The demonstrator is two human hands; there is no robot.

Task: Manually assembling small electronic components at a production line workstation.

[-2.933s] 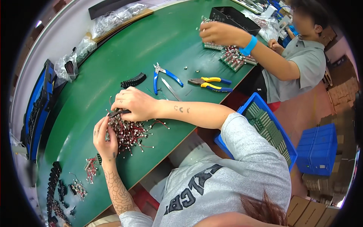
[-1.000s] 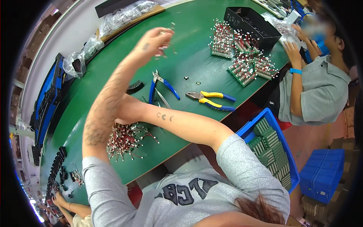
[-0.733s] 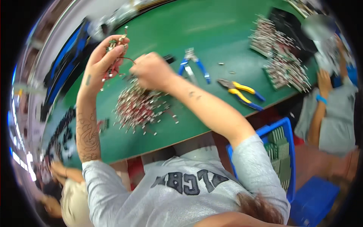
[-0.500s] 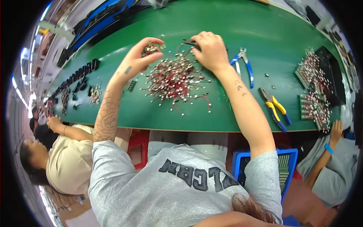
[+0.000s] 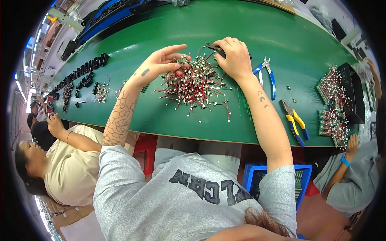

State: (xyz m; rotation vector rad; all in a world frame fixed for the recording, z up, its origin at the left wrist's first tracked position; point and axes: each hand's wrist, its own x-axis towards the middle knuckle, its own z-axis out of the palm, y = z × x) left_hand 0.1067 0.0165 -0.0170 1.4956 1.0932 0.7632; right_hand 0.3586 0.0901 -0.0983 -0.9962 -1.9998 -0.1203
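Observation:
A heap of small circuit boards with red wires and white connectors (image 5: 197, 86) lies on the green table in front of me. My left hand (image 5: 165, 62) is at the heap's upper left side, fingers stretched out and thumb apart, with small boards right against the fingertips. My right hand (image 5: 235, 58) is closed around a dark-jawed hand tool, which looks like pliers (image 5: 212, 46). The tool's jaws point left, above the heap, close to a looping red wire. Its handles are mostly hidden under my palm.
To the right lie blue-handled cutters (image 5: 265, 76) and yellow-and-blue pliers (image 5: 294, 122). Wired board panels (image 5: 331, 124) stand by a black box (image 5: 352, 94). Black housings (image 5: 82, 72) line the left. A blue bin (image 5: 249, 180) sits below the table edge. Co-workers sit on both sides.
My left hand has moved right onto the heap, and its fingers have stretched out from around a small cluster of boards. My right hand keeps the tool; the view has shifted slightly.

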